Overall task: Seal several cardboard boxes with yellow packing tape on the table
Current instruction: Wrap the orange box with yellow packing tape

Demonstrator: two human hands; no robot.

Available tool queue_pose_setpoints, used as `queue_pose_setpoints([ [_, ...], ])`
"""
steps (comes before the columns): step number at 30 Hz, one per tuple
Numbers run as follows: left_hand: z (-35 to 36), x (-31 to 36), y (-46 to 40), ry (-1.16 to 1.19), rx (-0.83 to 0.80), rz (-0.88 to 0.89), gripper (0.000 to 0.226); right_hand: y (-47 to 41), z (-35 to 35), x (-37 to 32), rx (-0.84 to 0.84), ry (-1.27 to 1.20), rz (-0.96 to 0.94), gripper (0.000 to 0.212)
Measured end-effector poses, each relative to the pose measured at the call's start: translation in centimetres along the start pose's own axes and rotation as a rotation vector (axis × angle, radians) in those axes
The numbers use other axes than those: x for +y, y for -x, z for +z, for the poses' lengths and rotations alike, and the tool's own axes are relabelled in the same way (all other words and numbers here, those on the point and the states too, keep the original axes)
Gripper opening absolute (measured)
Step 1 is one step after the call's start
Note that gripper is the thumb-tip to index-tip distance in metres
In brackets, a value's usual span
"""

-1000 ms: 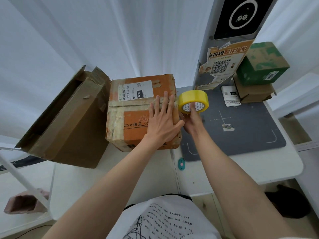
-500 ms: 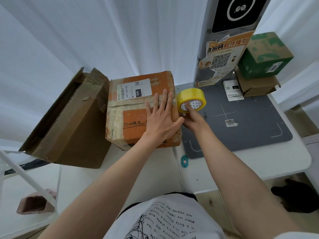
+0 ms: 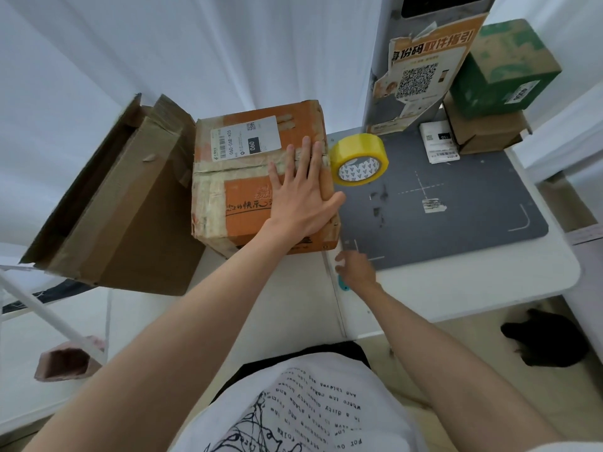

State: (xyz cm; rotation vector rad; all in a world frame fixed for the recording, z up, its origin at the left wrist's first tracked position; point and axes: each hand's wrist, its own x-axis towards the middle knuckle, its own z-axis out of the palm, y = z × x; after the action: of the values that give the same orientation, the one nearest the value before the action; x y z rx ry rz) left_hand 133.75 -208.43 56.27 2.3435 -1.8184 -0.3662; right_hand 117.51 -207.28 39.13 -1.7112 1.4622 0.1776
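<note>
nearby, left hand [image 3: 301,197] flat on orange box [image 3: 248,181]; right hand [image 3: 354,270] empty, tape roll [image 3: 359,159] alongside.

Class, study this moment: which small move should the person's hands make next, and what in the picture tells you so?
Probably the right hand should reach for the small teal object just under it on the white table. The left hand lies flat on the orange box, and the yellow tape roll rests unheld against the box.

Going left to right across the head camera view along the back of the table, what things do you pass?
Open brown cardboard box → orange box with the left hand flat on it → yellow tape roll → white label slip → green box stacked on a brown box.
</note>
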Motion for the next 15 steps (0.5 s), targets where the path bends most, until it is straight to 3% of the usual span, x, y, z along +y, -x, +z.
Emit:
queue_pose_setpoints([
  [5, 0.0, -0.2, -0.1, -0.006, -0.001, 0.003, 0.094, 1.9, 3.1, 0.0, 0.075, 0.337, -0.104, 0.039],
  [10, 0.0, -0.2, -0.1, -0.010, -0.009, 0.004, 0.095, 2.3, 4.4, 0.2, 0.074, 0.413, -0.097, 0.057],
  [15, 0.1, -0.2, -0.1, -0.006, -0.007, 0.004, 0.095, 2.1, 6.0, 1.3, 0.121, 0.358, -0.141, 0.058],
])
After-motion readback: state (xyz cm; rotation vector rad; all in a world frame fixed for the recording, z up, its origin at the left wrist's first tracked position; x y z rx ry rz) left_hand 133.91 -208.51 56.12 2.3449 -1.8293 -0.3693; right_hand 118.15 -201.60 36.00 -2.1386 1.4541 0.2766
